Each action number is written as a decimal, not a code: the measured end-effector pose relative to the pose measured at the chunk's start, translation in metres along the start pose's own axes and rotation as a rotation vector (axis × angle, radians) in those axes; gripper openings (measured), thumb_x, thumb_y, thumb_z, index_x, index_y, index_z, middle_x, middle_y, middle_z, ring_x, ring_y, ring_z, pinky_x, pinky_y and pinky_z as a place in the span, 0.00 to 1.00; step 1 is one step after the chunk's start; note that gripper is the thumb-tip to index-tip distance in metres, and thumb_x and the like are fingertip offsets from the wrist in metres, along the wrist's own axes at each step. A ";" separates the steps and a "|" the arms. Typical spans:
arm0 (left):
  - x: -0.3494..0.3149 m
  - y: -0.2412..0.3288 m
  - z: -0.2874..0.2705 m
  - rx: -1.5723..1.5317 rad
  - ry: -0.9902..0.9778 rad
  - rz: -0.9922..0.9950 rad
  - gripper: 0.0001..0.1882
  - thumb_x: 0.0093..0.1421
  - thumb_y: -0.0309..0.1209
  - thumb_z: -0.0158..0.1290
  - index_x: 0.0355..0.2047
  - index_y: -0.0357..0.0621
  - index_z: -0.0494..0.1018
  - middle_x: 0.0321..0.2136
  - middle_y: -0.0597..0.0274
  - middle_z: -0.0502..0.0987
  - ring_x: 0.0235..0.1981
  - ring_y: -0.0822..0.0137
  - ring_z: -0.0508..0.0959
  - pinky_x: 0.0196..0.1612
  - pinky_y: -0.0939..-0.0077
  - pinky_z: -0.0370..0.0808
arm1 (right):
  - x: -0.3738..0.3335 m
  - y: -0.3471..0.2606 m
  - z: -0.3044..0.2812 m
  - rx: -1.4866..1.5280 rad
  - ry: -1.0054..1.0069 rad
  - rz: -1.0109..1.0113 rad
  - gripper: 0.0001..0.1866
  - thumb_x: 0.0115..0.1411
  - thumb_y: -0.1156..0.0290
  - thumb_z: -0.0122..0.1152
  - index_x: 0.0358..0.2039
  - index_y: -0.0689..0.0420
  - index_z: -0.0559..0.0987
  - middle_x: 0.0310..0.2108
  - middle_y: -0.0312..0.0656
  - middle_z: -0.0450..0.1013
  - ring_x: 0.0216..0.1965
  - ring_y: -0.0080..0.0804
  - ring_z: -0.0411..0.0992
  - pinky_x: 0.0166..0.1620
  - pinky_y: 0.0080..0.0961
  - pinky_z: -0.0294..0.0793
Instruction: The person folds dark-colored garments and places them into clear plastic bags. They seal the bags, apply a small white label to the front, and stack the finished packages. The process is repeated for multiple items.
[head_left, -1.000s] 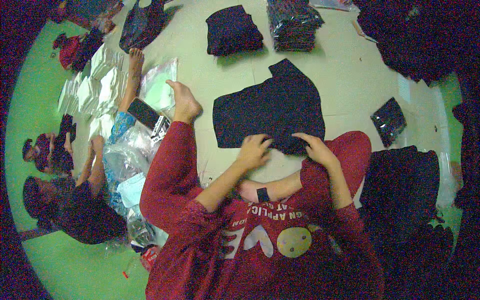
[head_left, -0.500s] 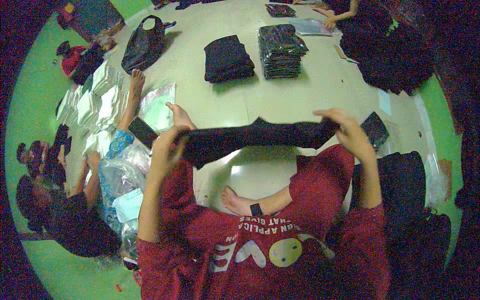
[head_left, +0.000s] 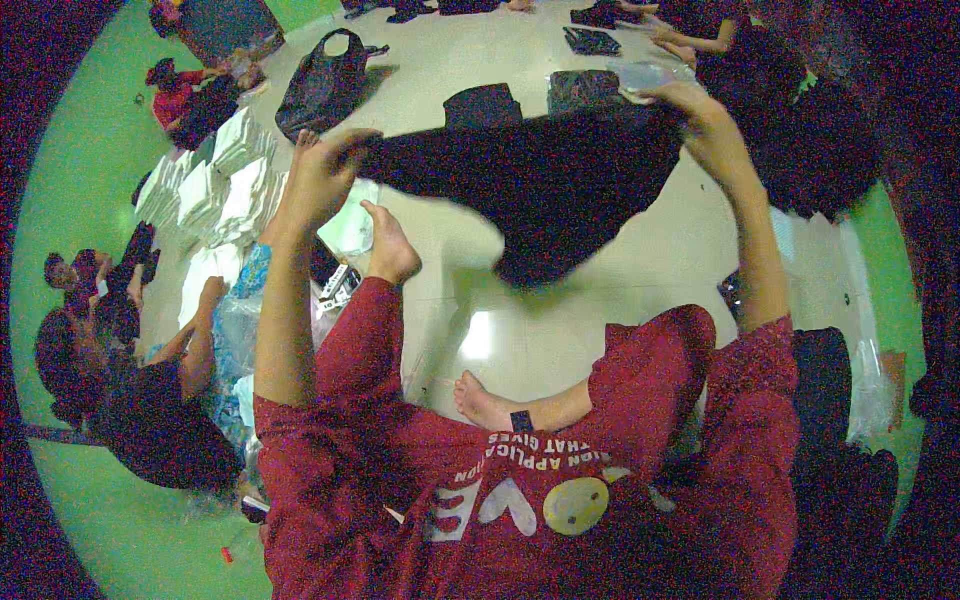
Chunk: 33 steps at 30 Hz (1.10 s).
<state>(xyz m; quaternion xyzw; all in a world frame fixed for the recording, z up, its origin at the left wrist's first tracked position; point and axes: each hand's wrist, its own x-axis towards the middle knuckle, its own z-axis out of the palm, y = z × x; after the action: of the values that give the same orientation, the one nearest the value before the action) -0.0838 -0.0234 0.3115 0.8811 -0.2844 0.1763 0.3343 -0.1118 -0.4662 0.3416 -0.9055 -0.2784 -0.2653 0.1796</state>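
Note:
A black cloth garment [head_left: 560, 190] hangs in the air before me, its exact kind not clear. My left hand [head_left: 325, 178] grips its upper left corner, fingers closed on the cloth. At the other end my right hand [head_left: 705, 122] pinches the upper right corner. The top edge is stretched between both hands, and the lower part swings down in a blurred point above the floor. Behind it, a folded black stack [head_left: 482, 104] and a stack in clear plastic [head_left: 583, 88] are partly hidden by the cloth.
A black bag [head_left: 322, 90] stands at the far left, near white stacks [head_left: 230, 175]. A person in black [head_left: 140, 420] sits close on my left. A large dark pile [head_left: 825, 150] lies at right, beyond dark cloth [head_left: 822, 375]. Another person's arm [head_left: 710, 42] reaches in at the top right.
Both my hands have lifted up and away from me with the garment. From a narrow folded strip, the cloth has dropped open into a wider hanging shape.

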 end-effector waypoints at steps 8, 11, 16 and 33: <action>-0.100 -0.017 0.086 0.015 0.031 -0.231 0.18 0.46 0.15 0.44 0.39 0.41 0.72 0.36 0.53 0.75 0.38 0.57 0.75 0.43 0.71 0.69 | -0.100 -0.028 0.061 0.213 -0.143 0.267 0.29 0.36 0.90 0.40 0.42 0.58 0.73 0.39 0.45 0.71 0.44 0.38 0.68 0.50 0.27 0.63; -0.153 -0.042 0.147 0.152 0.026 -0.062 0.18 0.44 0.16 0.45 0.38 0.39 0.71 0.35 0.52 0.75 0.38 0.54 0.74 0.44 0.67 0.69 | -0.161 -0.046 0.113 0.383 -0.284 0.321 0.30 0.36 0.90 0.40 0.42 0.57 0.73 0.42 0.47 0.70 0.48 0.41 0.66 0.53 0.30 0.61; -0.224 -0.072 0.191 0.357 -0.408 -0.006 0.19 0.45 0.21 0.46 0.40 0.42 0.70 0.41 0.55 0.73 0.45 0.57 0.71 0.47 0.68 0.67 | -0.231 -0.073 0.176 0.325 -0.822 0.561 0.24 0.46 0.84 0.44 0.44 0.51 0.72 0.44 0.46 0.68 0.48 0.42 0.65 0.51 0.32 0.64; -0.168 -0.106 0.179 -0.082 -0.469 -0.638 0.14 0.51 0.30 0.50 0.39 0.40 0.69 0.35 0.47 0.72 0.36 0.51 0.73 0.41 0.64 0.70 | -0.184 0.022 0.227 0.334 -0.583 0.429 0.27 0.50 0.85 0.43 0.51 0.52 0.65 0.45 0.46 0.69 0.43 0.40 0.69 0.48 0.31 0.65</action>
<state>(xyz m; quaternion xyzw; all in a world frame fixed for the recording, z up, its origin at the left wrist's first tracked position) -0.1270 -0.0167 0.0478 0.9275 -0.0717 -0.1538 0.3331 -0.1420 -0.4509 0.0504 -0.9387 -0.1616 0.0955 0.2892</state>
